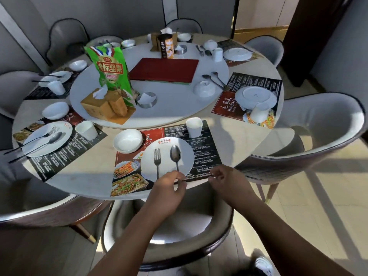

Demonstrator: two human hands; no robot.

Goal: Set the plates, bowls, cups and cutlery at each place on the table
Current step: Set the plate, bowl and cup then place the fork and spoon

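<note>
On the placemat (201,148) in front of me, a white plate (166,166) holds a fork (157,158) and a spoon (175,154), side by side. My left hand (169,188) pinches the end of the spoon's handle at the plate's near rim. My right hand (221,176) hovers at the mat's near right edge, its fingers loosely curled with nothing visibly in them. A white bowl (127,140) stands at the mat's far left. A white cup (194,127) stands upright at the mat's far right.
The turntable (175,102) carries a green snack bag (111,66), a red menu (165,71), a tissue box (103,105), an upturned bowl (204,88) and two spoons (214,78). The right place has a plate (255,96) and a tipped cup (258,112). A chair (169,226) stands between me and the table.
</note>
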